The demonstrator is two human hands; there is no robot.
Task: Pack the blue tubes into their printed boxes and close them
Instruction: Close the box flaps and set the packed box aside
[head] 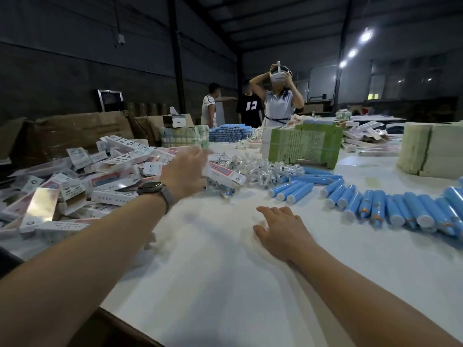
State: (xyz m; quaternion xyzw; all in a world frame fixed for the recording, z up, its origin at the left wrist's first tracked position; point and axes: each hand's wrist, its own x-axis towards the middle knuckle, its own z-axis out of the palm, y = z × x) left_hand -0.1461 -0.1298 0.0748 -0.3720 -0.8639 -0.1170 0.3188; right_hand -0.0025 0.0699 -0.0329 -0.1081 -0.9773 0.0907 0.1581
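Note:
My left hand (185, 172), with a watch on its wrist, reaches forward over the edge of a heap of printed boxes (75, 176). Its fingers look straight and blurred. One printed box (224, 174) sticks out to the right from under its palm; the thumb is hidden, so I cannot tell if it grips the box. My right hand (283, 234) lies flat, palm down, on the white table (225, 284) and holds nothing. Several blue tubes (400, 209) with white caps lie in a row to the right, and more blue tubes (290, 189) lie nearer the middle.
A pile of small clear-wrapped pieces (263, 169) lies beyond my hands. A green banded stack (303, 146) and a pale stack (431, 151) stand further back. Brown cartons (75, 131) are at the far left. A person in a headset (278, 101) and two others stand behind the table.

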